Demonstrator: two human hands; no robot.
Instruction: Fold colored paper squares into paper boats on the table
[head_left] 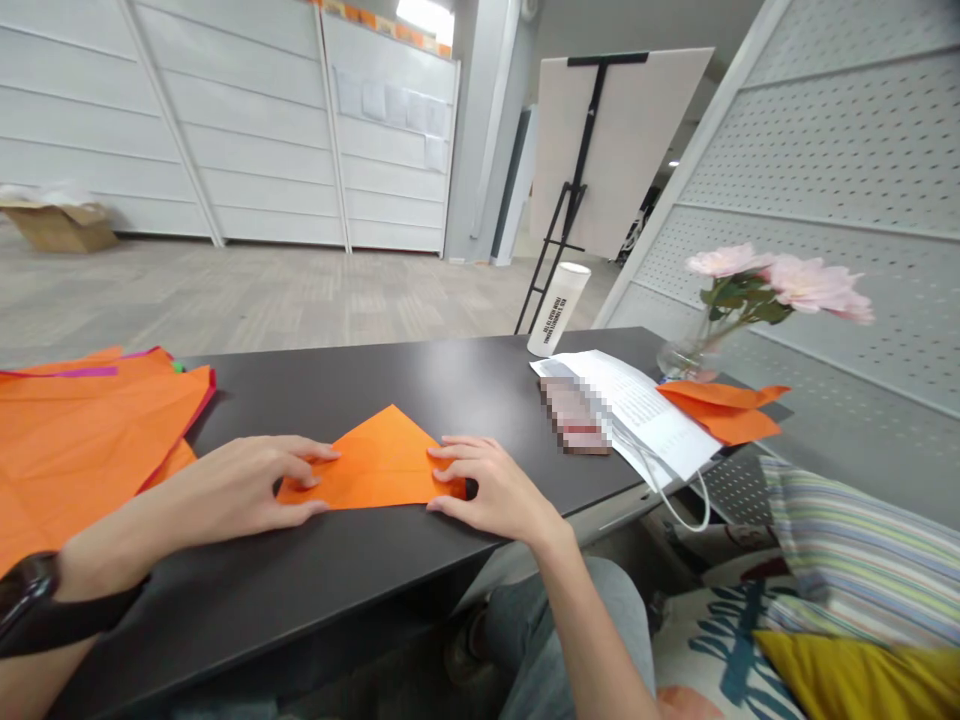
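Note:
An orange paper [379,460] folded into a triangle lies flat on the dark table [450,380], its tip pointing away from me. My left hand [247,485] rests on its left corner, fingers stretched out and pressing the paper down. My right hand [491,485] sits at the right corner, fingers extended over the paper's edge with the thumb along the bottom. Neither hand lifts the paper. A dark band [37,600] is on my left wrist.
A stack of orange and pink sheets [82,430] lies at the table's left. At the right are printed white papers [637,405], a folded orange piece [724,410], a glass vase with pink flowers [750,290] and a white cylinder [559,308]. Cushions [847,600] lie at lower right.

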